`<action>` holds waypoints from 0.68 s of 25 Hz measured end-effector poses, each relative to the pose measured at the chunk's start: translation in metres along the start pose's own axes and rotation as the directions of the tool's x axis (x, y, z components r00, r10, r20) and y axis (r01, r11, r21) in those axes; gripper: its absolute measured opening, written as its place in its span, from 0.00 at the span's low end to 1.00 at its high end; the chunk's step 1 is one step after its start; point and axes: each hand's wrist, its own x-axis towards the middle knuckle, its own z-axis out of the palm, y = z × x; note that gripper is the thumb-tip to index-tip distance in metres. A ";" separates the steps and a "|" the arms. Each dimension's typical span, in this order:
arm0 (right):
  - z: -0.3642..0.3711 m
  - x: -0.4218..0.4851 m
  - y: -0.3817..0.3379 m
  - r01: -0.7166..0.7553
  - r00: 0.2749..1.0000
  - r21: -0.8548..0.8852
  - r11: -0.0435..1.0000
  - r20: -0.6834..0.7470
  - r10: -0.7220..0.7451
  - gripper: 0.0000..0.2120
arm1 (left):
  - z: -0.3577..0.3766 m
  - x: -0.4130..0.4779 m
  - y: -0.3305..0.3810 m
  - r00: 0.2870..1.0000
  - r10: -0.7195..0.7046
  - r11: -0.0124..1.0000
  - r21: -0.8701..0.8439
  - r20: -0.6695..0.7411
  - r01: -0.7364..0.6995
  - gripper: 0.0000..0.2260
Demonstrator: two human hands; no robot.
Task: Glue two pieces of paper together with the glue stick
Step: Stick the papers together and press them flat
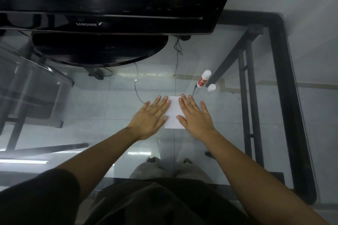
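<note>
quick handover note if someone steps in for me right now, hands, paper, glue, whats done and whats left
Left hand: open and flat, palm down, over the left edge of the white paper.
Right hand: open and flat, palm down, over its right edge. Neither hand holds anything.
Only one white rectangle shows on the glass table; whether a second sheet lies under it cannot be told.
Glue stick stands beyond the paper to the right, with its cap off and standing beside it.
Done, by the look of it: glue opened, paper being pressed.
Left: check that the sheets hold, then recap the glue.
</note>
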 end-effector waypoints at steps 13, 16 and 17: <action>0.008 -0.051 0.003 0.344 0.934 -0.201 0.917 -0.027 -0.356 0.28 | 0.018 0.008 0.020 0.996 -0.066 0.981 0.178 -0.066 0.077 0.25; 0.005 -0.048 0.026 0.280 0.958 -0.199 0.939 -0.008 -0.288 0.28 | 0.016 0.008 0.019 0.997 -0.070 0.984 0.159 -0.046 0.076 0.25; 0.002 -0.047 0.031 0.232 0.971 -0.192 0.954 -0.018 -0.240 0.28 | 0.016 0.008 0.020 0.996 -0.072 0.985 0.154 -0.046 0.078 0.25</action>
